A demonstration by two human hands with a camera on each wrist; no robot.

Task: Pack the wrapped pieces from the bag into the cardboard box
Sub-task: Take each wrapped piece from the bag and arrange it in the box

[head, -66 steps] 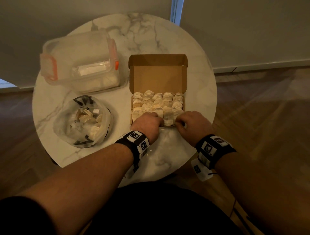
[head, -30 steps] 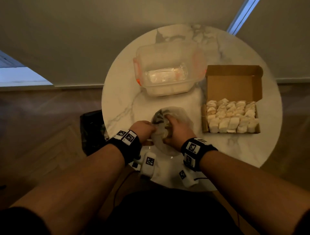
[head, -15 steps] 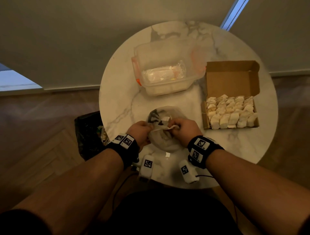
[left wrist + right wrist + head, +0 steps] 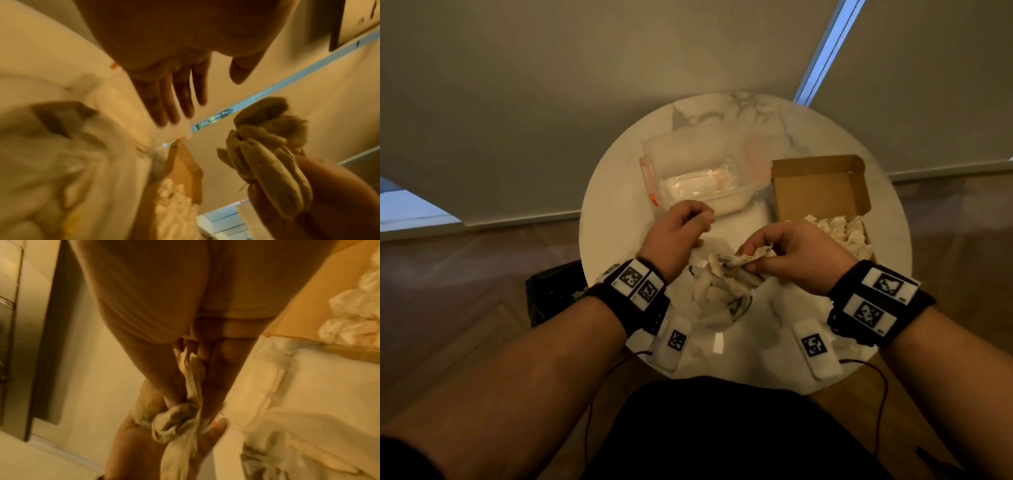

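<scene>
My right hand (image 4: 760,251) grips a bunch of wrapped pieces (image 4: 743,258) just above the clear plastic bag (image 4: 717,298), which lies on the table's near side with more pieces inside. In the left wrist view that bunch (image 4: 267,155) shows as several pale wraps pressed side by side. My left hand (image 4: 697,219) hovers left of it with fingers (image 4: 176,97) straight and nothing in them. The open cardboard box (image 4: 822,188) stands at the right, its near half filled with rows of wrapped pieces (image 4: 839,229); my right hand hides the box's near left corner.
A clear plastic container (image 4: 698,178) with orange clips stands behind the bag, left of the box. The round marble table (image 4: 619,192) ends close to my body. A dark bin (image 4: 551,291) sits on the floor at the table's left. Walls rise behind.
My right hand has come up out of the bag with a bunch of wrapped pieces. My left hand has let go of the bag's rim and risen with fingers spread.
</scene>
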